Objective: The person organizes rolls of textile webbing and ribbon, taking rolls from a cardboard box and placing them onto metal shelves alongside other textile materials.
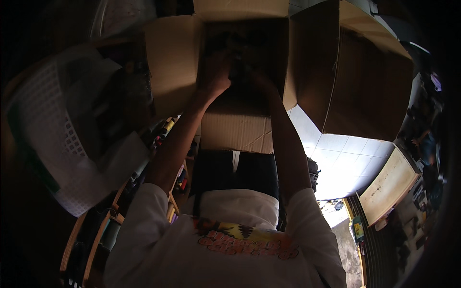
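Note:
Both of my hands reach down into an open cardboard box [235,132] in front of me, whose inside lies in deep shadow. My left hand [218,74] is at the left of the opening, its fingers curled in toward a dark object [238,67] between the hands. What that object is, I cannot make out. On the other side of it, my right hand [261,80] sits close by, its fingers lost in the dark. More dark shapes [240,38] lie farther in, too dim to name.
A second open cardboard box [367,86] stands at the right, beside pale floor tiles [336,149]. To the left are a white perforated plastic basket [43,129] and wooden shelving [98,240] with assorted items. A wooden panel [388,187] is at the lower right.

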A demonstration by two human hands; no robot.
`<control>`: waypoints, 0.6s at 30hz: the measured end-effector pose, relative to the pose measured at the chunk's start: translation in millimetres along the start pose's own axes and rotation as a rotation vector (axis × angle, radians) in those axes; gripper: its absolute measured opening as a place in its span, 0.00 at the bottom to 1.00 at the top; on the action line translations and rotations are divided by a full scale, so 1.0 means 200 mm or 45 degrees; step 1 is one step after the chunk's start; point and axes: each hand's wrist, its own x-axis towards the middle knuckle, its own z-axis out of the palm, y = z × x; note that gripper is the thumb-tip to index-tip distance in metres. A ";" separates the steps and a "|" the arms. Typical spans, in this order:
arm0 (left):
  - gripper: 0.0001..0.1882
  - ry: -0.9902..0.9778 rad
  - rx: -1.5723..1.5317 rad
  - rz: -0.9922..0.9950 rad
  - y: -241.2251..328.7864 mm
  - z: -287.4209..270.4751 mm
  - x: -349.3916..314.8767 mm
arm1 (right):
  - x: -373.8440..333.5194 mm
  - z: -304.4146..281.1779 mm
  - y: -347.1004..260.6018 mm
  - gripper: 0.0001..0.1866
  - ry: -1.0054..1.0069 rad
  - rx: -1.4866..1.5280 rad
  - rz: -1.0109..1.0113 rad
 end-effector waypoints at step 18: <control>0.39 0.438 -0.428 -0.071 0.74 -1.03 -0.34 | -1.47 -0.32 -0.76 0.22 0.283 1.122 -0.671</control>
